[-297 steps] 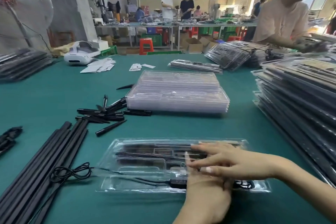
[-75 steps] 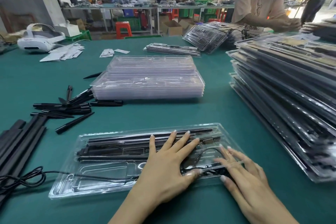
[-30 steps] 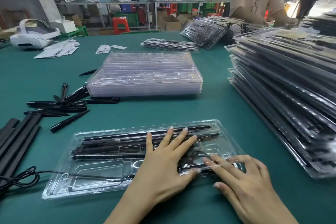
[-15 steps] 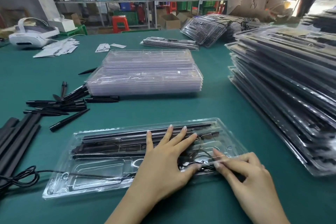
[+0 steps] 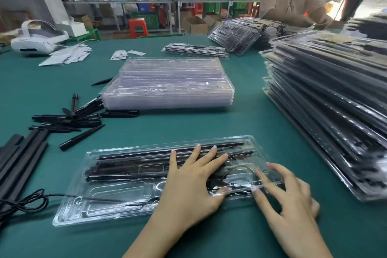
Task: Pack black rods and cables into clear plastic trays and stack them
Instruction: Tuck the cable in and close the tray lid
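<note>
No readable labels. Loose black rods (image 5: 18, 165) at table's (image 5: 240, 123) left edge. Clear tray (image 5: 117, 201) w/ rods + cable near front edge; left hand (image 5: 192, 188) flat on it, fingers spread; right hand (image 5: 293, 201) fingers loosely spread, tips touching tray's right end. Packed stack (image 5: 335, 115) at right edge.

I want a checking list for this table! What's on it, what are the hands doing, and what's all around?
Surface: green table.
Job's things: clear tray holding black rods; empty tray stack; packed tray stack.
Clutter: loose rods, paper slips, white headset.
Grips: left hand flat on the tray; right hand, fingers spread, at the tray's edge.
Cables: black cable trailing left from the tray.
Surroundings: other workers, benches, red stool.
</note>
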{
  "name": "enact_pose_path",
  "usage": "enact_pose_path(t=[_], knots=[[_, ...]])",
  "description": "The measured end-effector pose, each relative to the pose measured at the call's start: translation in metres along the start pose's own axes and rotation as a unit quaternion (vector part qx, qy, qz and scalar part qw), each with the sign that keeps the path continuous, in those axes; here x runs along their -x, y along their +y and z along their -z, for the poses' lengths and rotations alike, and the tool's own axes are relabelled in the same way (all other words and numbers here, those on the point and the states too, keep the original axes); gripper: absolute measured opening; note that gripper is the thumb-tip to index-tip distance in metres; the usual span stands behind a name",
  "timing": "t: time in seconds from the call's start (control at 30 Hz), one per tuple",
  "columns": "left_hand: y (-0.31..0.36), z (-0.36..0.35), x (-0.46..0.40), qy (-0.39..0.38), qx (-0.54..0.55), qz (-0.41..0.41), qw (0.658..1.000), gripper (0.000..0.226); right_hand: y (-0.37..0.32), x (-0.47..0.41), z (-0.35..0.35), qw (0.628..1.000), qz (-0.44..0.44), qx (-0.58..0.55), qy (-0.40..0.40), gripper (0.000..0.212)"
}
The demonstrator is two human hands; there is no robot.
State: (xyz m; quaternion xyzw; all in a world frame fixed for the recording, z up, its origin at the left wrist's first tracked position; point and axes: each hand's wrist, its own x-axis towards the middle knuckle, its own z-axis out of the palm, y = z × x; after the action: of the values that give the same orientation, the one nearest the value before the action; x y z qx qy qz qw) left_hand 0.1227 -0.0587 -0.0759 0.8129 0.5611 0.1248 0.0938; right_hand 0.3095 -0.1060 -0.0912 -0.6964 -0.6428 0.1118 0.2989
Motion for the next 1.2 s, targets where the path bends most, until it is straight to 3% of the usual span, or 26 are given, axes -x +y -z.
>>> enact_pose_path(t=[0.13, 0.27, 0.43, 0.6, 0.7, 0.77, 0.87, 0.97, 1.07, 1.2], knots=[[-0.001, -0.002, -0.001, -0.001, -0.008, -0.002, 1.000, 0.070, 0.000, 0.004, 0.004, 0.998, 0.034, 0.047, 0.003, 0.037], [-0.003, -0.003, -0.002, -0.005, -0.008, -0.009, 1.000, 0.072, 0.004, 0.019, 0.006, 0.996, 0.064, 0.039, 0.053, 0.059], [-0.003, 0.000, -0.002, -0.031, 0.021, -0.025, 0.999, 0.072, 0.011, 0.028, 0.016, 0.972, 0.165, 0.054, 0.157, 0.048], [-0.004, 0.007, -0.001, -0.065, 0.075, -0.033, 0.995, 0.066, 0.011, 0.024, 0.011, 0.971, 0.166, 0.116, 0.130, 0.059], [-0.003, 0.008, 0.001, -0.064, 0.076, -0.034, 0.994, 0.065, 0.009, 0.028, 0.012, 0.967, 0.119, 0.167, 0.151, 0.049], [-0.003, 0.008, 0.002, -0.068, 0.063, -0.038, 0.995, 0.062, 0.009, 0.029, 0.009, 0.961, 0.111, 0.181, 0.175, 0.054], [-0.004, 0.008, 0.002, -0.072, 0.030, -0.041, 0.996, 0.053, 0.010, 0.026, 0.007, 0.944, 0.211, 0.169, 0.187, 0.058], [-0.004, 0.006, 0.002, -0.078, -0.012, -0.043, 0.996, 0.047, 0.017, 0.022, 0.011, 0.919, 0.323, 0.106, 0.199, 0.043], [-0.002, 0.004, 0.004, -0.098, -0.026, -0.041, 0.994, 0.048, 0.027, 0.012, 0.019, 0.931, 0.310, 0.065, 0.180, 0.027], [0.000, 0.004, 0.005, -0.124, -0.031, -0.039, 0.991, 0.049, 0.037, -0.006, 0.022, 0.939, 0.306, 0.107, 0.111, 0.040]])
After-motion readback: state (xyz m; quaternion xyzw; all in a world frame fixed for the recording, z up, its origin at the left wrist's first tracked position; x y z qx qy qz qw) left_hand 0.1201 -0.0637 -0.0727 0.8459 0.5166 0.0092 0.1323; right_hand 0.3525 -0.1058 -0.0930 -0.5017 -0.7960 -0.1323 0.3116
